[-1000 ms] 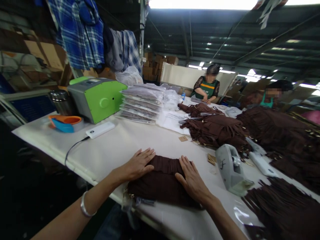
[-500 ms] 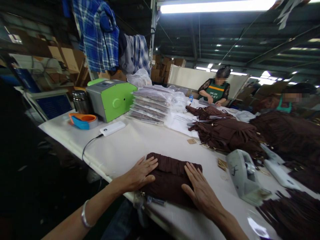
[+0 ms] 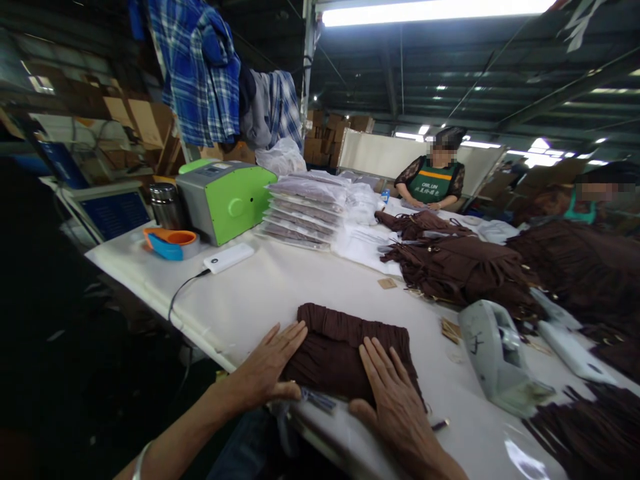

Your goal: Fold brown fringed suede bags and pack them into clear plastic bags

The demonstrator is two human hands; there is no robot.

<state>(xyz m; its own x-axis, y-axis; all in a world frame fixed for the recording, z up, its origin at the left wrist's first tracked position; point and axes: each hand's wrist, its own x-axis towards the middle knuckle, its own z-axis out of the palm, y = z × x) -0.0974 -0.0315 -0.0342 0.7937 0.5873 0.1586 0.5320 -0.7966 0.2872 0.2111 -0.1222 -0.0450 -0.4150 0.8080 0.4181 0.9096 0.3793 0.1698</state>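
A folded dark brown garment [image 3: 340, 343] with a gathered band along its far edge lies on the white table [image 3: 225, 300] in front of me. My left hand [image 3: 273, 363] rests flat at its left edge, fingers stretched out and the thumb pointing right. On its right half lies my right hand [image 3: 393, 393], palm down with the fingers extended. Neither hand grips the cloth. Partly hidden beneath the near edge, between my hands, is a small greyish item [image 3: 319, 401] that I cannot make out.
Brown garments [image 3: 460, 267] are heaped on the right, near a tape dispenser [image 3: 493, 353]. Bagged garments [image 3: 303, 210] form a stack behind, beside a green and grey machine [image 3: 227, 200]. A power bank [image 3: 229, 258] with a cable lies left. A co-worker [image 3: 435, 177] is across the table.
Both hands have slid toward me over the garment, still flat. More of its far part and right edge is now uncovered. The co-worker's hands have shifted slightly.
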